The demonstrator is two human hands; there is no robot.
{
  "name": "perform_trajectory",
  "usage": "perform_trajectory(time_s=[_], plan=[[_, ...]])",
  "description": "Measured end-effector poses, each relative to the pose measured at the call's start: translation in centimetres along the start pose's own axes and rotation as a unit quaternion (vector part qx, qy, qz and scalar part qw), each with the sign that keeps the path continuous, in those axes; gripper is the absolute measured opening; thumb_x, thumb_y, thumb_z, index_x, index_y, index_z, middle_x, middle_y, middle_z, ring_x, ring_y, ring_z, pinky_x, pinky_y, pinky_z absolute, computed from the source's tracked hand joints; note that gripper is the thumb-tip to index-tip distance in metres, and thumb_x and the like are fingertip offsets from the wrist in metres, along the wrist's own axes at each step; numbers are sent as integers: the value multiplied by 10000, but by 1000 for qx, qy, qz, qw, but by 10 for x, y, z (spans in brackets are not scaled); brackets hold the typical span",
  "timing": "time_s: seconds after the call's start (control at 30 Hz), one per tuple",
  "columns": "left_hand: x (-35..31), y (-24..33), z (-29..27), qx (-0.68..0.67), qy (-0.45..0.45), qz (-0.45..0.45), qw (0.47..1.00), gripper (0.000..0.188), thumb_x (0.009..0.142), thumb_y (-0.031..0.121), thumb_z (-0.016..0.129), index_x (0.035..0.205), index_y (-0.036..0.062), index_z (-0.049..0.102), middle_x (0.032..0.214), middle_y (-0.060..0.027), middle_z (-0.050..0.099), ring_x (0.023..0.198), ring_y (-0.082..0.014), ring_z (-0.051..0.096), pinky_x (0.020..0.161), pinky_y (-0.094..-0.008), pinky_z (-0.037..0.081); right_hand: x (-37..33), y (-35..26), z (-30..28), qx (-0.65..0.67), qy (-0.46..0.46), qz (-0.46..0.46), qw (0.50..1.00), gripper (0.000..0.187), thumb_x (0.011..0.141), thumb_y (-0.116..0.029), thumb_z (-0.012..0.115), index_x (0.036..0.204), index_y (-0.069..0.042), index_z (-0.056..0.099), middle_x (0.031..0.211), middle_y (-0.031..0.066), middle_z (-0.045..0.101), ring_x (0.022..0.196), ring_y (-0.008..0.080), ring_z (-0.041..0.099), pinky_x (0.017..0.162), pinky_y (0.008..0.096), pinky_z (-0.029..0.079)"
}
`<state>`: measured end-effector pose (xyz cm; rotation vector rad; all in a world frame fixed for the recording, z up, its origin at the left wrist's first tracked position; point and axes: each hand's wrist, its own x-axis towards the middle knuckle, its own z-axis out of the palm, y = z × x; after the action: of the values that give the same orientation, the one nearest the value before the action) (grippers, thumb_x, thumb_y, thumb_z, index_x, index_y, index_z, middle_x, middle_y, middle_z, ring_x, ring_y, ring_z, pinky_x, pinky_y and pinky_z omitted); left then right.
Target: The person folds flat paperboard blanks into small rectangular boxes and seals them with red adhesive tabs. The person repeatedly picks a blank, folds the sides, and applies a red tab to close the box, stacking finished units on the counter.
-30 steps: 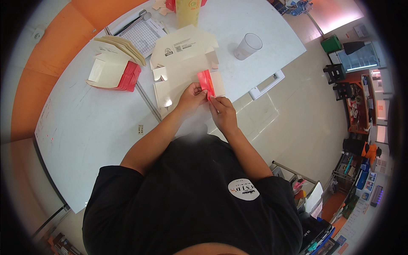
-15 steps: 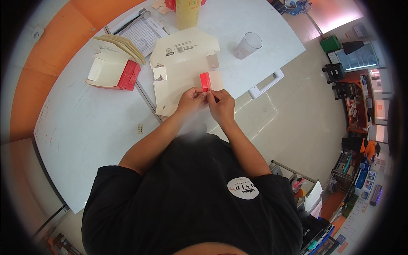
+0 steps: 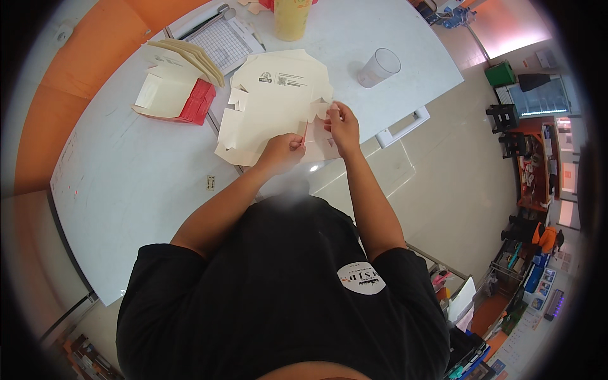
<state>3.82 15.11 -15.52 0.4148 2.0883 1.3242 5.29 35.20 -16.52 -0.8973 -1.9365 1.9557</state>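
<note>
A cream cardboard box blank (image 3: 269, 104) lies partly folded on the table in front of me, its inner side up. My left hand (image 3: 282, 152) is closed on the near right part of the box blank, where a thin red edge stands up at the fingertips. At the blank's right edge, my right hand (image 3: 343, 128) has its fingers bent and pinched around a small side flap. Another notched flap stands at the blank's left side.
Folded red and cream boxes (image 3: 171, 95) are stacked at the left. Behind are a gridded paper cutter (image 3: 221, 47) and a tall yellow cup (image 3: 292, 20). A clear cup (image 3: 380, 67) stands on the right of the white table (image 3: 120, 183). A small dotted piece (image 3: 210, 183) lies nearer me.
My right hand has moved away from my left, up and right to the side flap. The red panel both hands held has folded down, showing only a thin red edge. The blank has turned slightly.
</note>
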Motion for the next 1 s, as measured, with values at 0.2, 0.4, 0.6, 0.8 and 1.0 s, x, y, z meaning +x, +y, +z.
perform_trajectory(time_s=[0.2, 0.4, 0.6, 0.8, 1.0], plan=[[12, -5, -4, 117, -35, 114, 986, 186, 929, 108, 610, 1040, -18, 691, 754, -81, 664, 710, -151, 636, 665, -335, 516, 39, 35, -6, -164, -26, -110, 980, 204, 884, -189, 731, 1044, -62, 730, 864, 82, 729, 716, 175, 677, 662, 332, 563], [7, -17, -4, -29, -5, -22, 999, 309, 993, 135, 607, 1231, -62, 615, 936, -73, 685, 701, -120, 623, 591, -259, 504, 27, 17, 32, -157, -41, -152, 975, 216, 633, -140, 754, 801, -46, 656, 860, 179, 689, 847, 352, 679, 774, 421, 551], [26, -17, 7, -46, -24, -2, 999, 284, 1004, 99, 580, 1229, -72, 610, 1038, -112, 699, 882, -139, 650, 798, -271, 518, -7, 7, 29, -130, 11, -114, 985, 170, 640, -66, 723, 775, -26, 628, 806, 175, 676, 762, 329, 675, 676, 406, 537], [20, -17, 13, -59, -24, 17, 998, 274, 998, 76, 584, 1219, -82, 616, 1066, -124, 711, 931, -152, 674, 845, -272, 518, -37, 4, 25, -120, 28, -113, 986, 121, 704, 3, 690, 811, 8, 634, 788, 166, 682, 739, 299, 683, 669, 381, 538], [21, -23, 15, -91, -17, 8, 996, 298, 992, 79, 604, 1239, -88, 620, 1081, -130, 717, 956, -162, 683, 841, -276, 532, -66, 1, 10, -130, 13, -95, 987, 112, 743, -1, 683, 854, 6, 663, 806, 166, 700, 762, 294, 703, 677, 373, 543]])
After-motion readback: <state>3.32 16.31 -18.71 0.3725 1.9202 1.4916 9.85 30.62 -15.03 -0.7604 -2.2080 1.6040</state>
